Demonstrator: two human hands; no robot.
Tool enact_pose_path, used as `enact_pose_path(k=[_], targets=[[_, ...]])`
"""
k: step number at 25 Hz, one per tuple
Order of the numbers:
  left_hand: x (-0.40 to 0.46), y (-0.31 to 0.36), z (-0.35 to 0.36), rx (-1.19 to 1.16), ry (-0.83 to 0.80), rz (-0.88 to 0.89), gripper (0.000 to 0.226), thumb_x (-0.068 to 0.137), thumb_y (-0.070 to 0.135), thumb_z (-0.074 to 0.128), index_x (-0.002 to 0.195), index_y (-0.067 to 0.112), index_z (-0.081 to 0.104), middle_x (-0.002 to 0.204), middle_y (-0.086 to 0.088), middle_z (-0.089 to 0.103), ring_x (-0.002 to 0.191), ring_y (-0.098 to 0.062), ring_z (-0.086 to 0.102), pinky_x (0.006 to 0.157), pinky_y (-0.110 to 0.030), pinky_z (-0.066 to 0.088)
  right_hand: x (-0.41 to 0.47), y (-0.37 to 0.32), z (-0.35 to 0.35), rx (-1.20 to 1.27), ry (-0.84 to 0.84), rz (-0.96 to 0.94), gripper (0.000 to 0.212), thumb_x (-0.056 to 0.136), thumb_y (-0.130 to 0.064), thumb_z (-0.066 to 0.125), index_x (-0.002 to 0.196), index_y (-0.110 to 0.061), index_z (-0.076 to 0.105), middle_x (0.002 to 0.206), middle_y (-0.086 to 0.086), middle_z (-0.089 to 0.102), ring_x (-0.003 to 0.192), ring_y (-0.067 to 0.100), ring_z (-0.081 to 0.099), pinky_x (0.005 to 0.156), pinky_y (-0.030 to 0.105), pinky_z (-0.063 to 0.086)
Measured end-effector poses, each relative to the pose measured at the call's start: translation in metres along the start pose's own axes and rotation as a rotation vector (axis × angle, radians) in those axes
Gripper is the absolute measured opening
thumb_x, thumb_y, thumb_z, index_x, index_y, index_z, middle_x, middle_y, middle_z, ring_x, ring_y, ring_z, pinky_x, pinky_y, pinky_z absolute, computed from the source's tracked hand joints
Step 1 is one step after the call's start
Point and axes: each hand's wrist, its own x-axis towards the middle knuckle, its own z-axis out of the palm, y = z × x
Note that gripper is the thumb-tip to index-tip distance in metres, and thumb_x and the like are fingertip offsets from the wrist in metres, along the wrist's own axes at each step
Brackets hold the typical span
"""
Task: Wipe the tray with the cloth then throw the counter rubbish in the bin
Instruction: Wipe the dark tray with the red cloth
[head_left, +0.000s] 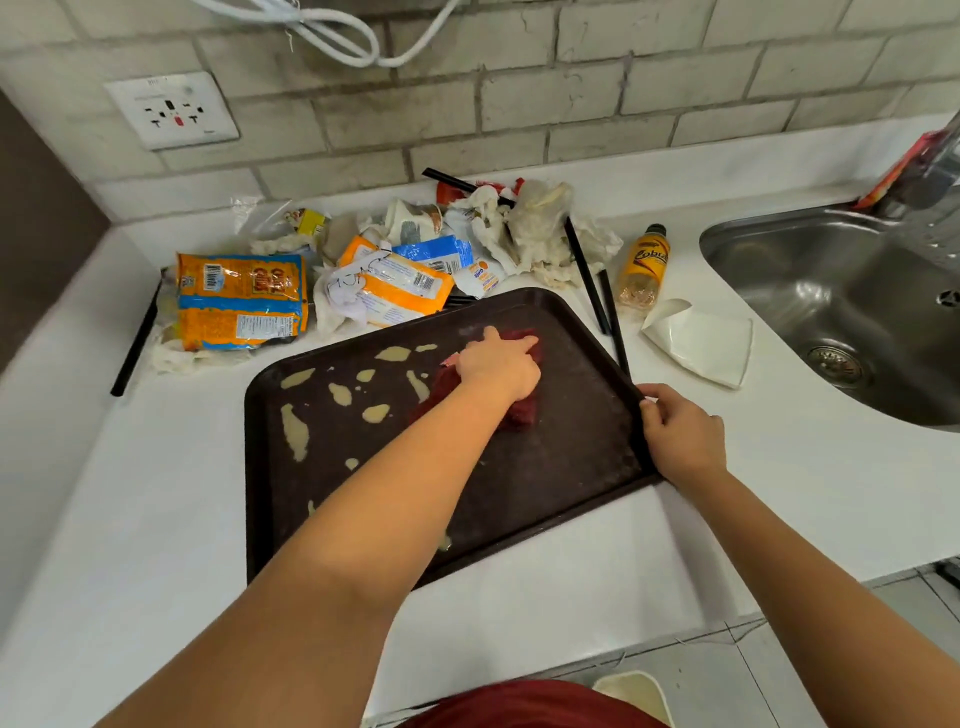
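Dark brown tray (545, 493) sits on the white counter (156, 519), rotated a bit off square. Left hand (501, 366) lies flat on a dark red cloth (519, 415) in the tray's far-right area, fingers straight, pressing down, so that grip is open, no pinch. Right hand (680, 434) has the tray's right rim, fingers curled over the edge, grip closed on the tray. Pale sauce smears (296, 431) cover the tray's left half. Rubbish pile (395, 260) at the back of the counter against the brick wall: orange snack wrappers (239, 301), crumpled tissues (540, 234), black straws (587, 275). Small yellow bottle (643, 267) lies just right of the pile, a white folded paper container (701, 343) near it. Steel sink (841, 306) at far right. Wall socket (171, 110) upper left. Bin not in view.
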Motion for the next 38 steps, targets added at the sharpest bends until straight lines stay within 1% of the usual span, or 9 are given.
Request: enact_pose_path(k=[3, 6, 9, 13, 18, 25, 28, 32, 38], targets=[[0.012, -0.039, -0.020, -0.012, -0.012, -0.174, 0.052, 0.096, 0.036, 0.032, 0.146, 0.042, 0.018, 0.153, -0.014, 0.016, 0.135, -0.037, 0.032, 0.105, -0.047, 0.033, 0.001, -0.006, 0.001, -0.104, -0.001, 0.007, 0.028, 0.095, -0.023, 0.034, 0.114, -0.022, 0.055, 0.080, 0.010, 0.069, 0.086, 0.032, 0.061, 0.090, 0.040, 0.035], [0.013, -0.063, -0.018, -0.013, -0.008, -0.216, 0.052, 0.096, 0.037, 0.030, 0.146, 0.041, 0.018, 0.153, -0.013, 0.016, 0.134, -0.038, 0.033, 0.104, -0.047, 0.034, 0.003, -0.015, 0.000, -0.191, -0.048, 0.027, 0.022, 0.093, -0.017, 0.036, 0.110, -0.015, 0.050, 0.094, 0.011, 0.067, 0.091, 0.034, 0.060, 0.084, 0.038, 0.037], [0.014, -0.055, -0.016, 0.011, -0.019, -0.161, 0.053, 0.096, 0.035, 0.032, 0.147, 0.036, 0.020, 0.156, -0.011, 0.011, 0.136, -0.036, 0.032, 0.103, -0.044, 0.036, 0.012, -0.027, 0.001, -0.145, -0.099, 0.060, 0.006, 0.090, -0.016, 0.042, 0.094, -0.012, 0.043, 0.098, 0.012, 0.060, 0.091, 0.035, 0.059, 0.072, 0.035, 0.042], [0.011, -0.022, -0.015, 0.050, -0.029, -0.028, 0.055, 0.095, 0.029, 0.034, 0.148, 0.031, 0.021, 0.155, -0.010, 0.012, 0.135, -0.034, 0.033, 0.101, -0.042, 0.039, 0.026, -0.026, -0.002, -0.239, -0.150, -0.036, 0.016, 0.096, -0.026, 0.039, 0.098, -0.011, 0.043, 0.097, 0.015, 0.063, 0.091, 0.036, 0.059, 0.066, 0.034, 0.040], [0.012, 0.025, -0.002, 0.040, -0.020, 0.155, 0.052, 0.095, 0.031, 0.035, 0.146, 0.036, 0.024, 0.154, -0.009, 0.014, 0.129, -0.039, 0.037, 0.100, -0.041, 0.038, 0.027, -0.025, 0.000, -0.236, -0.111, -0.035, 0.012, 0.094, -0.027, 0.040, 0.090, -0.016, 0.040, 0.093, 0.014, 0.064, 0.089, 0.036, 0.059, 0.065, 0.033, 0.039], [0.022, -0.003, -0.011, -0.111, 0.043, -0.145, 0.054, 0.094, 0.033, 0.038, 0.146, 0.032, 0.024, 0.144, -0.015, 0.025, 0.124, -0.037, 0.043, 0.096, -0.042, 0.041, 0.026, -0.023, 0.001, -0.166, -0.058, 0.047, 0.016, 0.094, -0.030, 0.042, 0.097, -0.019, 0.053, 0.096, 0.008, 0.065, 0.091, 0.031, 0.059, 0.066, 0.030, 0.039], [0.011, -0.030, -0.019, -0.084, 0.037, -0.199, 0.051, 0.096, 0.035, 0.036, 0.145, 0.040, 0.024, 0.147, -0.014, 0.024, 0.125, -0.038, 0.043, 0.097, -0.045, 0.040, 0.025, -0.023, 0.001, -0.146, -0.046, 0.075, 0.014, 0.093, -0.029, 0.042, 0.095, -0.020, 0.053, 0.098, 0.008, 0.065, 0.092, 0.031, 0.059, 0.068, 0.030, 0.038], [-0.010, -0.062, -0.013, -0.084, 0.095, -0.263, 0.047, 0.098, 0.033, 0.031, 0.145, 0.039, 0.024, 0.146, -0.014, 0.025, 0.126, -0.039, 0.040, 0.099, -0.047, 0.038, 0.026, -0.023, 0.001, -0.115, -0.058, 0.113, 0.020, 0.094, -0.031, 0.043, 0.106, -0.022, 0.055, 0.106, 0.005, 0.065, 0.098, 0.030, 0.059, 0.073, 0.031, 0.040], [-0.027, -0.071, -0.019, -0.176, 0.154, -0.296, 0.044, 0.097, 0.025, 0.035, 0.141, 0.021, 0.037, 0.140, -0.014, 0.032, 0.119, -0.034, 0.049, 0.090, -0.040, 0.044, 0.024, -0.024, -0.002, -0.093, -0.077, 0.123, 0.023, 0.094, -0.033, 0.044, 0.110, -0.022, 0.056, 0.111, 0.005, 0.065, 0.102, 0.029, 0.059, 0.076, 0.032, 0.042]])
